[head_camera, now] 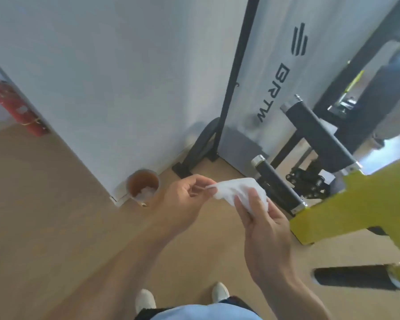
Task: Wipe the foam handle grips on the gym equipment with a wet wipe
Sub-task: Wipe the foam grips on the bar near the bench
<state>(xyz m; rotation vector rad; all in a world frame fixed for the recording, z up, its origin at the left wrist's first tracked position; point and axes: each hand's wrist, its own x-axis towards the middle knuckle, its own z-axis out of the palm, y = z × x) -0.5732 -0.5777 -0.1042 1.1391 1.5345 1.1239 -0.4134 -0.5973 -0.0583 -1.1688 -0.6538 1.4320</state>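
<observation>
A white wet wipe [234, 189] is stretched between both hands in the middle of the view. My left hand [185, 202] pinches its left corner between thumb and fingers. My right hand [263, 227] grips its right part, thumb on top. Just right of the wipe, a black foam handle grip [278, 184] with chrome end caps slants down to the yellow frame [356, 204]. A second, thicker black grip [319, 132] lies above it, and a third black grip [351, 277] sticks out at lower right. Neither hand touches a grip.
A small brown bin [143, 184] with crumpled white wipes stands on the wooden floor by the white wall corner. A red fire extinguisher [16, 107] leans at far left. The machine's grey shroud [286, 77] and black upright [236, 72] rise behind. My shoes [219, 292] show below.
</observation>
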